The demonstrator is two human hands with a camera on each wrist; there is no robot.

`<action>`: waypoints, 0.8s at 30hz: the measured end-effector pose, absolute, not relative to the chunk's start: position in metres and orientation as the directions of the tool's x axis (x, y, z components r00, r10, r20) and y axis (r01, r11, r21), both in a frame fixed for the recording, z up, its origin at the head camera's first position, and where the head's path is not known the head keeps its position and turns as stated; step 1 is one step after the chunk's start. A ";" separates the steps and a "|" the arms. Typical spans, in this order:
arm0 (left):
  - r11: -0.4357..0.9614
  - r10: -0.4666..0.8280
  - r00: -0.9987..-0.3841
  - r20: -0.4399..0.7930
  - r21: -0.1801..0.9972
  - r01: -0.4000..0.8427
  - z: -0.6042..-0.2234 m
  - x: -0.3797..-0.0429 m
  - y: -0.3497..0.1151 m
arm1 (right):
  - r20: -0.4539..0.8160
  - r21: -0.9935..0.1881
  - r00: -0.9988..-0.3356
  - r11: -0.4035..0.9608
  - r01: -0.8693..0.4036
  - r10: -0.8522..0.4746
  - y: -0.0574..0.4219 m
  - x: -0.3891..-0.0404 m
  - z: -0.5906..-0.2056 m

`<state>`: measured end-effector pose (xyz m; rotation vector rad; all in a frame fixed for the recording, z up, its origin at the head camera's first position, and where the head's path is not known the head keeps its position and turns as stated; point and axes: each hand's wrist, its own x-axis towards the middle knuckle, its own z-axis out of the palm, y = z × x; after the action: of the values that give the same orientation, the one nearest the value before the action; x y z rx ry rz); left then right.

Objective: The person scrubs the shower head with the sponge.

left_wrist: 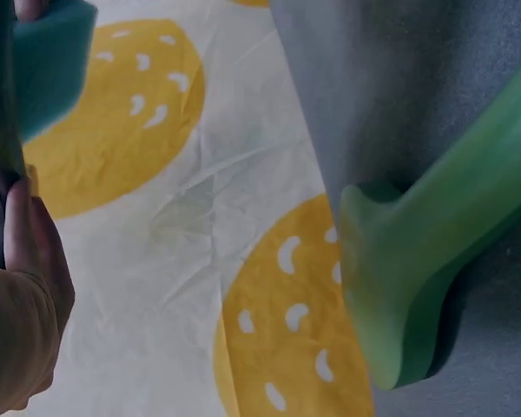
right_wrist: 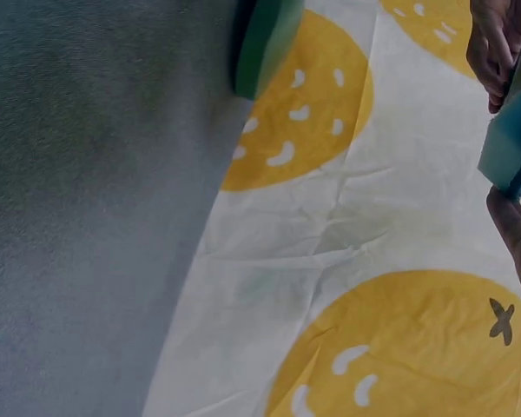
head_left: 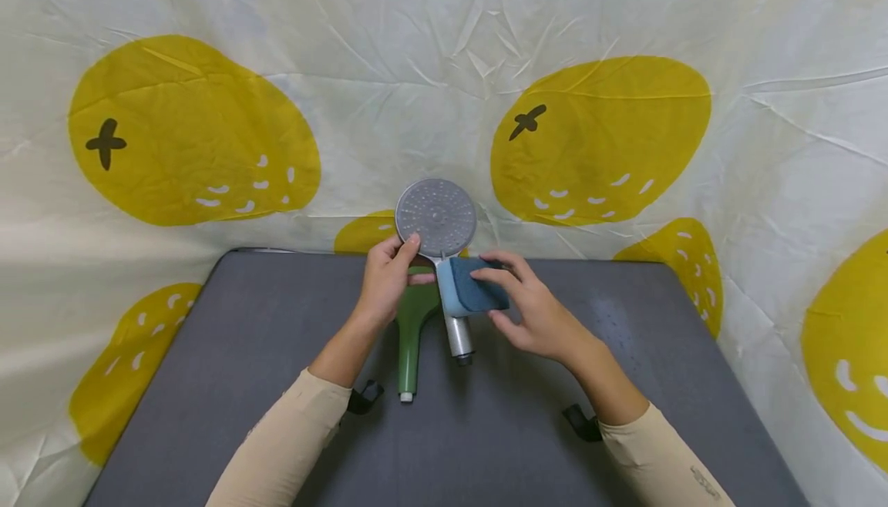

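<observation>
In the head view my left hand [head_left: 385, 280] grips a silver-grey shower head [head_left: 435, 218] just below its round face, thumb on the rim. Its handle [head_left: 459, 336] points down toward me. My right hand [head_left: 533, 308] holds a blue sponge [head_left: 479, 288] between fingers and thumb, over the upper part of that handle. Both wrist views show the sponge at their edge, pale foam [right_wrist: 502, 149] on one side and a darker layer on the other. Below the shower head a green shower head [head_left: 411, 330] lies on the table, its upper part partly hidden.
The dark grey table [head_left: 277, 322] ends at a far edge behind my hands. A pale curtain [head_left: 416, 106] with yellow fruit prints hangs around its back and sides. Black straps [head_left: 581, 424] sit at both wrists.
</observation>
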<state>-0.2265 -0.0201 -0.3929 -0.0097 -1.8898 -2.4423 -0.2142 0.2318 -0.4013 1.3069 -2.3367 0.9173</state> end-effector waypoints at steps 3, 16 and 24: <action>-0.304 -0.018 -0.998 0.054 0.951 0.057 -0.393 -0.225 -0.019 | 0.545 -0.417 -0.558 0.375 -0.828 -0.626 0.230 -0.219 -0.400; -0.128 -0.133 -0.989 0.063 0.989 0.080 -0.390 -0.227 -0.023 | 0.395 -0.358 -0.527 0.402 -0.843 -0.752 0.242 -0.199 -0.393; 0.005 -0.094 -0.995 0.041 0.999 0.041 -0.393 -0.232 -0.025 | 0.312 -0.228 -0.445 0.388 -0.893 -0.839 0.237 -0.180 -0.382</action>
<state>-0.2321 -0.0248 -0.3928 0.0573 -2.1566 -2.1499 -0.1801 0.2375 -0.3817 1.5672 -2.4934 0.5507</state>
